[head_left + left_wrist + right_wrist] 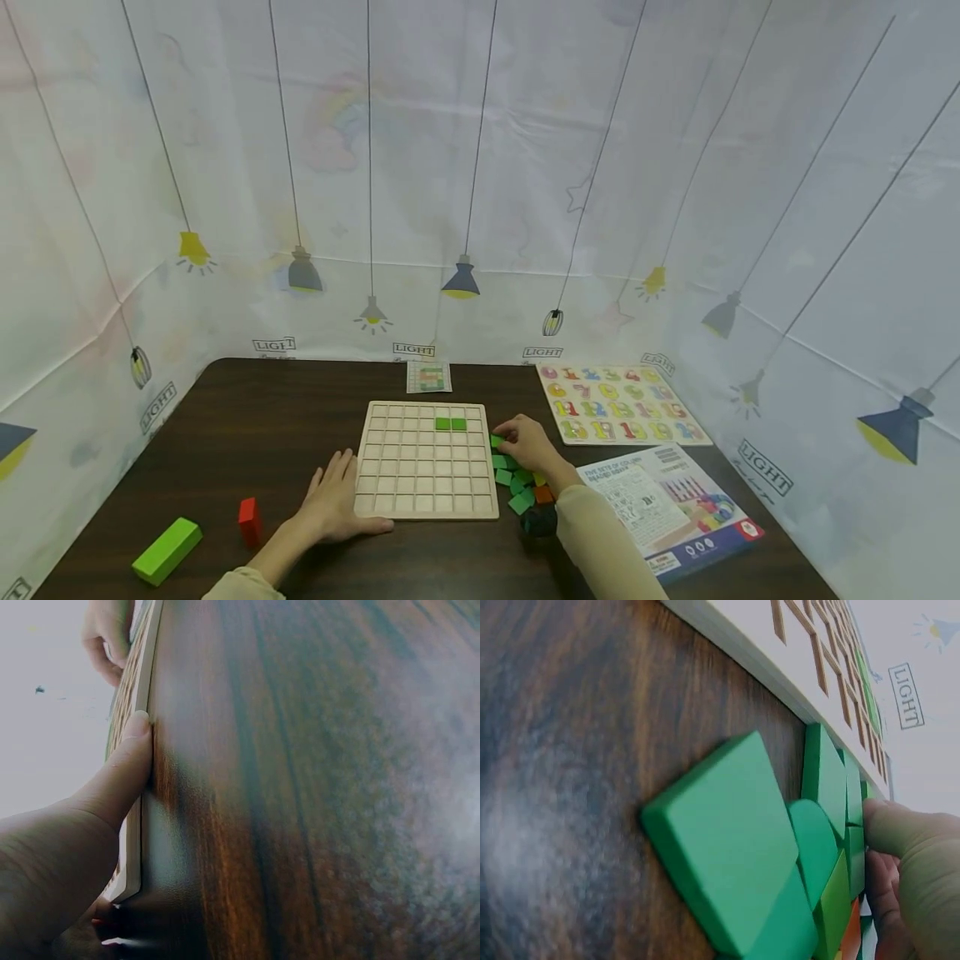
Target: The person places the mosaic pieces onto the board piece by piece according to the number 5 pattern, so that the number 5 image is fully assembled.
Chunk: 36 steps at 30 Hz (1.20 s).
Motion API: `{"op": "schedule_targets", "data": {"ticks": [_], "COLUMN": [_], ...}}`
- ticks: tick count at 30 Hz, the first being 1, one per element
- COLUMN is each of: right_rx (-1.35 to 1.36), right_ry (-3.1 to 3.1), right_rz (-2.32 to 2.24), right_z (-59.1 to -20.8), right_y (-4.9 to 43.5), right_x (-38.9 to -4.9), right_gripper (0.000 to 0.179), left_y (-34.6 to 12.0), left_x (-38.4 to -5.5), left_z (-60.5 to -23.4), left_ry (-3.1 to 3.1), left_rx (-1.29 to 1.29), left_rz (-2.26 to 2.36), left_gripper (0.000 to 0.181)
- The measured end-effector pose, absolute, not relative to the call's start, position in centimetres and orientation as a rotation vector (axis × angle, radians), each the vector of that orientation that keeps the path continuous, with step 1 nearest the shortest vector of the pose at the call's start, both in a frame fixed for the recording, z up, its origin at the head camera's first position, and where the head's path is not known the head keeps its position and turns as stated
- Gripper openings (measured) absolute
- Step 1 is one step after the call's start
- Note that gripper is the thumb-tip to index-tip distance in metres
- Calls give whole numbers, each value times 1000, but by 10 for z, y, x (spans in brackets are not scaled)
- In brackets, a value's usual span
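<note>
While the left hand, fingers straight, touches the pale wooden grid board, the right hand pinches one plain green tile beside the board's right edge; two bright green squares sit inside.

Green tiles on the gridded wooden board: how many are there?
2: left tile and right tile, side by side on the wooden board, second row from its far edge. None seems hidden.

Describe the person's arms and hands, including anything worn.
The left sleeve and right sleeve are pale cream-yellow, with no markings visible. The left grip and right grip are bare hands, without gloves. A dark, rounded thing shows beside the right sleeve; whether it is worn is unclear.
</note>
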State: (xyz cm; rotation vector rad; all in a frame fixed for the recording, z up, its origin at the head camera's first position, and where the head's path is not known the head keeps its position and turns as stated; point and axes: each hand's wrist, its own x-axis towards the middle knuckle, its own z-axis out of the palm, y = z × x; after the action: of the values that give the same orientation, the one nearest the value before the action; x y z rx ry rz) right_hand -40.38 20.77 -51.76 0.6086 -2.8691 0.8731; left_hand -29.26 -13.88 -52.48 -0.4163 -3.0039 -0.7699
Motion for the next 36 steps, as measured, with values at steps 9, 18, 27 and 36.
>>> {"op": "schedule_targets", "data": {"ticks": [9,18,27,36], "right_rx": [528,594,594,641], "right_ry": [-2825,-2695,-2641,-2673], "right_rz": [886,959,964,1018], "right_z": [-513,-512,-509,-510], "right_y": [207,196,165,142], "right_x": [-403,-405,-412,-416], "right_gripper": [14,18,20,21], "left_y": [-138,-138,-141,-138], "left_x": [-290,-290,-292,-291], "left_z": [-517,-517,-521,-519], "left_ry": [-3019,-3004,-2997,-3018], "left_rx": [-410,-415,-411,-390], "left_rz": [-835,-822,-834,-803], "left_gripper": [125,126,127,127]}}
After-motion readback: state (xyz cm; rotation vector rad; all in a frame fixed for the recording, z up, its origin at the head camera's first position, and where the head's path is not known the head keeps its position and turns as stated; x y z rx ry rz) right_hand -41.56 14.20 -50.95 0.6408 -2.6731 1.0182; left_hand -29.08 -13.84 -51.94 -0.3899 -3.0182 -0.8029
